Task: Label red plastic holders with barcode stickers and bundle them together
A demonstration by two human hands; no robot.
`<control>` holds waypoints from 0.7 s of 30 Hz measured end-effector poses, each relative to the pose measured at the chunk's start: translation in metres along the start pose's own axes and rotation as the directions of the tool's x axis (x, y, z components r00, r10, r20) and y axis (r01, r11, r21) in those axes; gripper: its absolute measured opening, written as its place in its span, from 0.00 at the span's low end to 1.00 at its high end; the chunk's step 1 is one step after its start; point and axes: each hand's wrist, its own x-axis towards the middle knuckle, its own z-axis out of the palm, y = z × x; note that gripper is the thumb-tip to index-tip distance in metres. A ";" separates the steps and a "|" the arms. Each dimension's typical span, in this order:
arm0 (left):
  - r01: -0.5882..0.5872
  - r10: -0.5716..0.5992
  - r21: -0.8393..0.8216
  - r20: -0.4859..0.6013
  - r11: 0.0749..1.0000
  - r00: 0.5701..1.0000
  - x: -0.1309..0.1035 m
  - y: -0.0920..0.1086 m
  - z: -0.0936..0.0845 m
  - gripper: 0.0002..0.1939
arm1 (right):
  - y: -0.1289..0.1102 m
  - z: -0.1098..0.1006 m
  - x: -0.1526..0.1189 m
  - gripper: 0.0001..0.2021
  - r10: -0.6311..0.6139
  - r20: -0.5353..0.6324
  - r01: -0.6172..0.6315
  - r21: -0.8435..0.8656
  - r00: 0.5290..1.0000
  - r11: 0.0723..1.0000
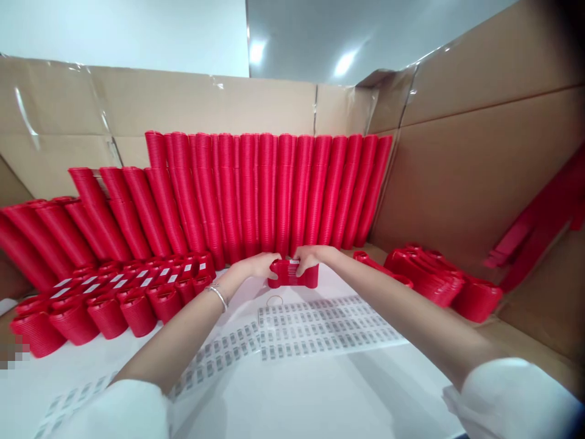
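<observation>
Head view had both hands meeting on a short stack of red plastic pieces [292, 274], which sat on the white table [320, 390] at the far middle, just in front of the back row of red stacks. The left hand [256, 266] was curled around the stack's left end, fingers closed over the top edge. The right hand [309, 256] was doing the same on the right end, fingers bent down over the top where a small white label [292, 262] showed. So both had hold of it, one on each side.

Just below the stack, flat on the table, lay sheets of small printed stickers [320, 326], and a second lot of them [219, 353] ran under the left forearm. There was a thin bracelet [217, 295] on the left wrist.

To the left sat a cluster of short red stacks [114, 299], several with white labels on top. Behind everything stood tall red stacks [274, 189] leaning against the cardboard wall [205, 103]; the ones further left tilted a lot more. On the right, a loose pile of red pieces [434, 277] lay on its side near the cardboard side panel [457, 177].
</observation>
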 end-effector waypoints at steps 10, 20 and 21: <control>0.194 -0.191 0.068 -0.046 0.979 0.980 -0.053 -0.034 -0.017 0.11 | -0.054 0.046 -0.011 0.08 -0.194 -0.419 0.245 0.070 0.887 0.967; 0.318 -0.374 -0.213 -0.321 0.924 0.870 -0.061 -0.034 -0.006 0.11 | -0.047 0.101 0.012 0.05 0.050 -0.450 0.139 0.376 0.892 0.916; 0.323 -0.396 -0.248 -0.360 0.913 0.845 -0.059 -0.035 -0.002 0.10 | -0.046 0.103 0.013 0.05 0.060 -0.459 0.166 0.435 0.886 0.885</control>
